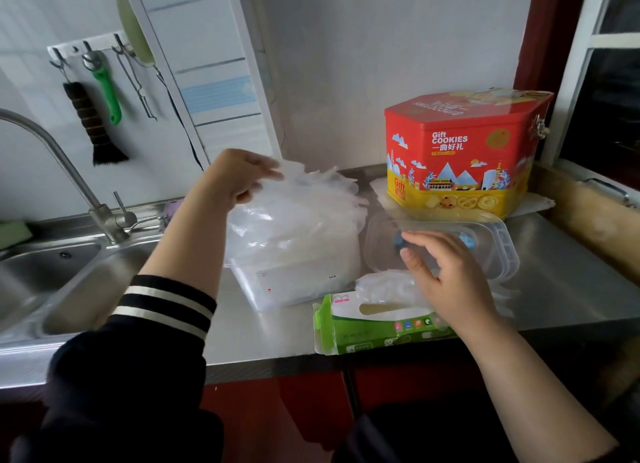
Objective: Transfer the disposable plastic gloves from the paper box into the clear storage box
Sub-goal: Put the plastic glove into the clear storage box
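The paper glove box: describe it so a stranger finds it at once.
Start at the red cookie tin against the wall, then come forward to the counter's front edge. The paper box lies there flat, green and white, the only cardboard among clear plastics.

Left hand (239, 180) grips a thick stack of plastic gloves (294, 213) standing in the clear storage box (298, 286). Right hand (446, 275), fingers relaxed, hovers right of that box, over its clear lid (498, 251) and the green paper box (374, 324). Red cookie tin (464, 151) stands behind the lid.
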A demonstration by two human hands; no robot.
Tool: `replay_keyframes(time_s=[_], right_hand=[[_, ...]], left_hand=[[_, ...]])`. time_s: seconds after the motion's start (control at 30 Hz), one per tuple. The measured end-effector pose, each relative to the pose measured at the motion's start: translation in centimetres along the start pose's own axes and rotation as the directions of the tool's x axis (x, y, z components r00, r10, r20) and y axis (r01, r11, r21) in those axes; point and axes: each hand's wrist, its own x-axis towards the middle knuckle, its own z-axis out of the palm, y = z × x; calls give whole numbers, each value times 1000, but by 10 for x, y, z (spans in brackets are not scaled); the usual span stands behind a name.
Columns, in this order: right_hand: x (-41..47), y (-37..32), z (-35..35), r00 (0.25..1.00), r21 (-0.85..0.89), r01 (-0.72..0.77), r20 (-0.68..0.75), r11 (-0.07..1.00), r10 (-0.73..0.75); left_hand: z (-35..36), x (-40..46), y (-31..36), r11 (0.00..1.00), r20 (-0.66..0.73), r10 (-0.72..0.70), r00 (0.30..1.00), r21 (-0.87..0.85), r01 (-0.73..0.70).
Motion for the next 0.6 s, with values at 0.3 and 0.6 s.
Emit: replay_keyframes(time_s=[0.3,0.6], right_hand=[[-4,0,5,941,-100,-155,289,983,177],[-6,0,8,850,-221,-184,454,958,268]], left_hand=[[-12,22,-53,975,-99,15,995,223,8],[-4,27,-66,890,-174,35,984,454,49]])
